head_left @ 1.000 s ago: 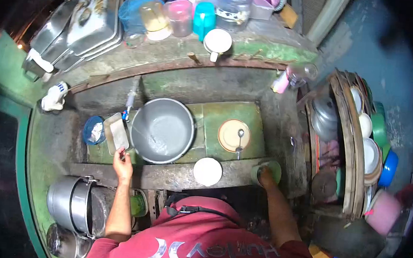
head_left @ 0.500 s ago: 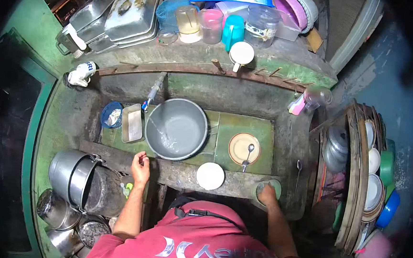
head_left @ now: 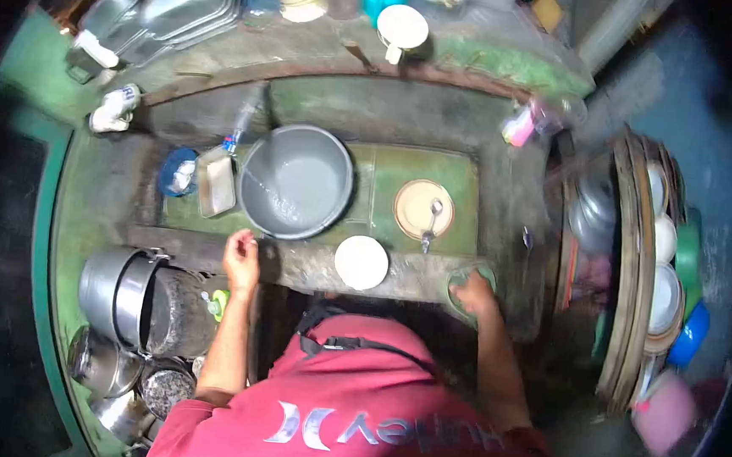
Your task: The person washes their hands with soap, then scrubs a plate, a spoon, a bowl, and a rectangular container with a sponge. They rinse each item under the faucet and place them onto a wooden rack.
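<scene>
Green, apparently plastic, is the bowl [head_left: 456, 303] located right of centre in the lower half of the frame, at the front edge of the ledge [head_left: 304, 267]. Its outline is round, with a pale rim; the interior is partly covered by the right hand [head_left: 474, 291], and the contents are not legible.

Handling (judged): light and stiff, unlikely to break if knocked. Treat the wall as slippery if wet. Take hold at the rim, thumb outside and fingers inside. The outline overlaps the ledge's front edge, so pressure on the near side could tip it; steady the opposite rim.

Right hand: fingers point down into the bowl. Whether they are together, apart or clamped on something cannot be told. Left hand [head_left: 242, 258]: left of centre, at the ledge; fingers loosely curled, blurred, clamped on nothing that shows.

Adjacent items: a white round dish [head_left: 361, 263] on the ledge, between the hands; a grey basin [head_left: 335, 184] above and left of it; a cream plate [head_left: 410, 206] bearing a spoon [head_left: 432, 223], above the bowl.
</scene>
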The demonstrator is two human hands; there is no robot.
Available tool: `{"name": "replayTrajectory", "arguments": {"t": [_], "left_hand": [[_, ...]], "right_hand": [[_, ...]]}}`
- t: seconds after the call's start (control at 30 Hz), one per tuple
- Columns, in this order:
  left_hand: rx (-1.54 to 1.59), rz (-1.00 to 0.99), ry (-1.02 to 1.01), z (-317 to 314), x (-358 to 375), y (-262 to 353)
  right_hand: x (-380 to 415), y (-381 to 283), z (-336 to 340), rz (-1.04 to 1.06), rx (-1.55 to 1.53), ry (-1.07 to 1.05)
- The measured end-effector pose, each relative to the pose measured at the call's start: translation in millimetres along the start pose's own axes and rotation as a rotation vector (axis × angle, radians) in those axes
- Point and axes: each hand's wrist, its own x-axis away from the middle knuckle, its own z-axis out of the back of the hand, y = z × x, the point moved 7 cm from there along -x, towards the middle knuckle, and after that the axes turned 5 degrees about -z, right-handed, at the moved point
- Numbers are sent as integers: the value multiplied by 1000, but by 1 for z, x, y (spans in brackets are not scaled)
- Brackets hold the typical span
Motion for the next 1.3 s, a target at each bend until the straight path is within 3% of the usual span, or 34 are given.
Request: {"name": "replayTrajectory", "arguments": {"t": [0.03, 0.07, 0.1, 0.13, 0.17, 0.23, 0.3, 0.37, 0.43, 0.47, 0.5, 0.57, 0.6, 0.63, 0.67, 0.77, 0.83, 0.9, 0.97, 1.03, 1.1, 1.17, 1.2, 1.23, 1.27, 1.3], "left_hand": [[72, 6, 5, -1, -2, 10], [113, 45, 31, 0, -4, -14], [151, 43, 23, -1, -6, -22], [122, 50, -3, -3, -7, -24], [89, 55, -21, -2, -8, -27], [129, 124, -25, -3, -11, -42], [172, 138, -48, -6, -18, -44], [184, 153, -71, -5, -25, -51], [138, 158, -88, -6, -34, -53], [157, 151, -87, -8, -37, -53], [178, 142, -82, -9, -41, -51], [180, 107, -70, -13, -47, -40], [163, 34, -63, -13, -50, -31], [144, -42, -45, -13, -52, -23], [137, -28, -40, -13, -52, -20], [114, 1, -47, -11, -45, -15], [89, 71, -51, -10, -39, -31], [132, 55, -35, -9, -32, -28], [155, 83, -16, -7, -26, -24], [169, 122, 1, -4, -18, -25], [135, 86, 41, 1, -15, -23], [161, 134, 48, 3, -11, -31], [177, 129, 57, 6, -8, -34], [201, 124, 53, 6, -7, -36], [35, 41, 19, 10, -7, -27], [211, 128, 47, 7, -6, -54]], "right_hand": [[-23, 9, -7, 262, 261, 235], [-54, 30, -28, 199, 311, 95], [-48, 27, -30, 172, 360, 99], [-107, 69, -56, 241, 362, 227], [-51, 28, -36, 242, 315, 192], [-71, 28, -49, 503, 629, 300], [-34, 16, -14, 183, 344, 265], [-20, 8, -8, 146, 345, 232], [3, -6, -3, 37, 342, 373], [-44, 26, -35, 165, 380, 523], [-49, 33, -35, 173, 379, 526], [-65, 29, -45, 202, 345, 302], [-61, 24, -40, 128, 368, 179], [-42, 12, -35, -42, 480, -92], [-36, 15, -22, 58, 223, 215], [-50, 28, -26, 287, 326, 326], [-69, 39, -49, 320, 358, 287], [-66, 39, -52, 221, 204, 332], [-62, 23, -39, 264, 374, 355], [-43, 19, -34, -90, 251, -44], [-45, 26, -30, 41, 244, 57], [-17, 18, -8, 171, -129, 244], [-19, 14, -5, 200, 34, 194], [-23, 18, -4, 308, -34, 256], [-33, 33, -8, 393, -105, 335], [-71, 76, -21, 336, -340, 452]]}}
